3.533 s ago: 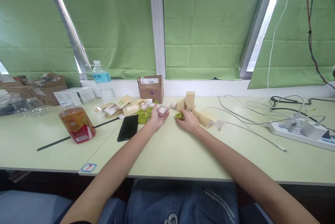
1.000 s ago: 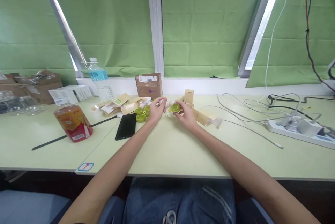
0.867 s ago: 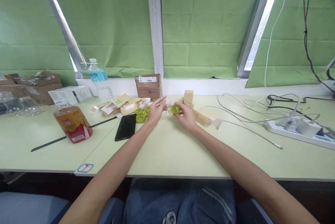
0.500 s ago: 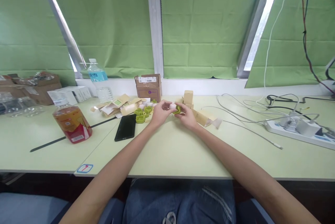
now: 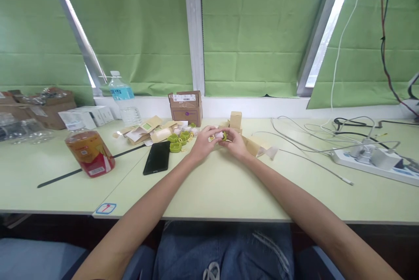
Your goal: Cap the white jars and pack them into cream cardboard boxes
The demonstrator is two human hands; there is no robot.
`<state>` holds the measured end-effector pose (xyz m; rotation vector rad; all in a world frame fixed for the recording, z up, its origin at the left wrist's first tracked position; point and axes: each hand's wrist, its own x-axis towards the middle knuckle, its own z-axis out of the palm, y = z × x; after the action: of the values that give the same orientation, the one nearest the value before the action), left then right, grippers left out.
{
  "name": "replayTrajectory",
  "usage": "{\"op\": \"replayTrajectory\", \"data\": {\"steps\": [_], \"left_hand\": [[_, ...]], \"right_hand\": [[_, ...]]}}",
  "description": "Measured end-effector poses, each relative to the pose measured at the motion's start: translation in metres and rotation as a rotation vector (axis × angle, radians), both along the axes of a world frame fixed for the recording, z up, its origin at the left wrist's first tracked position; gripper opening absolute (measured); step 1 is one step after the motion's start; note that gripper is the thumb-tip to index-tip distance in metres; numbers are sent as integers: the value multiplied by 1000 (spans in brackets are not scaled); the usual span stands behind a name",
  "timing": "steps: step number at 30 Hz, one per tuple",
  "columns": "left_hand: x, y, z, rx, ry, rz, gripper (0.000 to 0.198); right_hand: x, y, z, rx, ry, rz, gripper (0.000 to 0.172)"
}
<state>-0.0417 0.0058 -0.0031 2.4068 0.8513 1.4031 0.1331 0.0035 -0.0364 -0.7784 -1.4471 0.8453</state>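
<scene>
Head view: looking forward and down over pale desk [image 5: 209, 197] at both bare hands, set close together just in front of small kraft boxes [image 5: 235, 120]. Pinching pale piece [image 5: 218, 134] between thumb and fingers of left hand [image 5: 202, 145]. Gripping green case [image 5: 224, 136] in curled fingers of right hand [image 5: 236, 145], right up against pale piece. Located both between the two sets of fingertips; cannot tell whether one inside the other or merely touching, being small and partly covered. Cannot tell either whether resting on desk or held just above. Noted a loose cluster of other green cases [image 5: 176, 147] to left of left hand, with opened kraft packaging [image 5: 144, 131] strewn behind and leftward. Logged black phone [image 5: 156, 158] flat on desk just beside cluster, and brown cardboard box [image 5: 186, 112] upright behind. Recorded farther left: bottle with orange and red label [image 5: 91, 153], near; clear bottle with blue label [image 5: 123, 100], farther back. Saw kraft sleeve [image 5: 258, 144] just beside right wrist. Traced white cable [image 5: 346, 180] across right side of desk, short of white power strip [image 5: 376, 166] fitted with plugs. Marked green blinds [image 5: 252, 31] as backdrop.
</scene>
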Motion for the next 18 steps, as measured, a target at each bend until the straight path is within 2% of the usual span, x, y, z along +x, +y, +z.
{"op": "replayTrajectory", "data": {"steps": [9, 18], "left_hand": [[-1, -4, -3, 181, 152, 30, 30], [6, -12, 1, 236, 235, 68, 33]], "right_hand": [[3, 0, 0, -14, 59, 55, 58], [6, -4, 4, -107, 136, 133, 63]]}}
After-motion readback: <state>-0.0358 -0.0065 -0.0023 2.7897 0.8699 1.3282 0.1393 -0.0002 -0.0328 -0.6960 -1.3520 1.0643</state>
